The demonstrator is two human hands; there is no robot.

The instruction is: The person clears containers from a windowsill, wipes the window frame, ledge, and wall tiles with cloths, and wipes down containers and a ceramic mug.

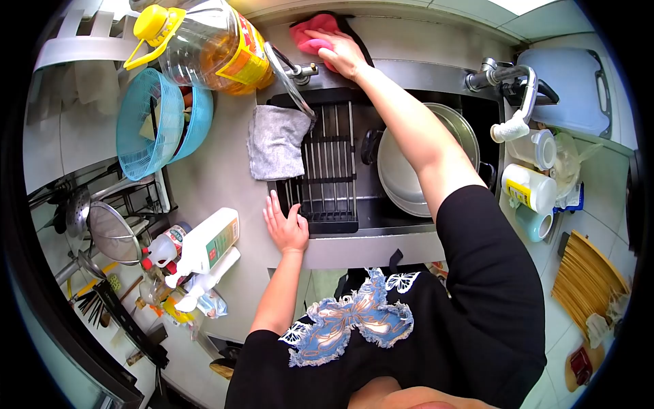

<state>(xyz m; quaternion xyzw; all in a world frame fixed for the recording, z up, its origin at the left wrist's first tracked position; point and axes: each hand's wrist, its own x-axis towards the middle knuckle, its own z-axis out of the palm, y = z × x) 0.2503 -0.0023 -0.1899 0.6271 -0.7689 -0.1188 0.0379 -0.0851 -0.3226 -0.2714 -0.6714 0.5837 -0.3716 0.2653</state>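
Note:
At the back edge of the sink, my right hand (340, 54) presses on a pink cloth (306, 34) with a black edge, fingers curled over it. My left hand (287, 225) lies with fingers spread on the steel counter, by the front left corner of the black drying rack (330, 163). A grey cloth (276, 142) lies over the sink's left edge, just beyond my left hand. Under my right forearm, a large pot (402, 170) sits in the sink (371, 221).
Left: a big oil bottle (218, 51), blue baskets (146, 123), a white bottle (212, 238) and a strainer (114, 233). Right: a faucet (507, 76), a pale blue board (565, 88), a white container (535, 189) and a stack of wooden slats (586, 276).

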